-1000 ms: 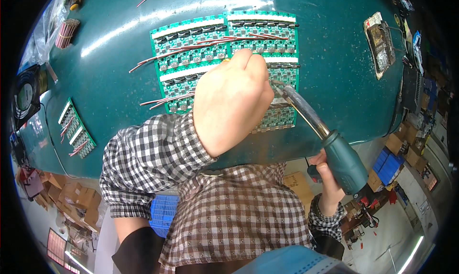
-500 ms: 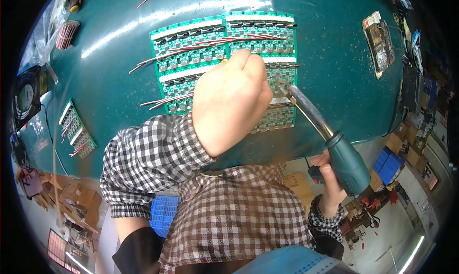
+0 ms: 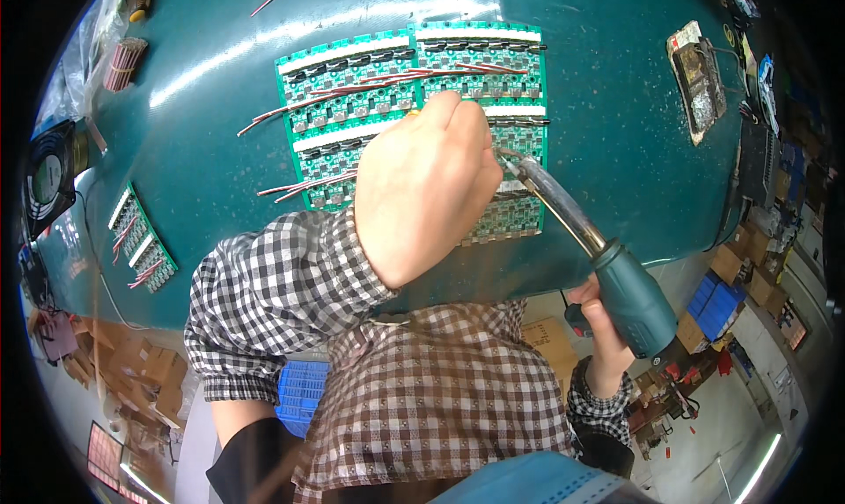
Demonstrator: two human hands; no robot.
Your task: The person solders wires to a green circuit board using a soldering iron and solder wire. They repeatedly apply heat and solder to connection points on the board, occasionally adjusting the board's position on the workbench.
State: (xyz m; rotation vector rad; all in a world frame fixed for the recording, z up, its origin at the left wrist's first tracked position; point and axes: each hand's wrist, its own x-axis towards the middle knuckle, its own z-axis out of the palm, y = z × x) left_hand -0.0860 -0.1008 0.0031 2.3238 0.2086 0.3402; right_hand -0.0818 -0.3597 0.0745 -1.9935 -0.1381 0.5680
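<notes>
Glossy green table | white glare | pale floor | cardboard boxes left

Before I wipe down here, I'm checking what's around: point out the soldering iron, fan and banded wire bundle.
Soldering iron (image 3: pixel 628 286), head view: its green handle.
Fan (image 3: pixel 44 182), head view: its face.
Banded wire bundle (image 3: pixel 122 65), head view: its wires.

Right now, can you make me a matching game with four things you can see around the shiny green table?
1. Green-handled metal soldering iron
2. Blue plastic basket
3. Banded bundle of thin reddish wires
4. Big rectangular green circuit boards

A. Beneath the bare left hand
B. Beside clear crinkled plastic, upper left
C. Gripped by the bare right hand
D. Between checked black-and-white sleeve and checked brown garment

Pairs: 1-C, 2-D, 3-B, 4-A
</notes>
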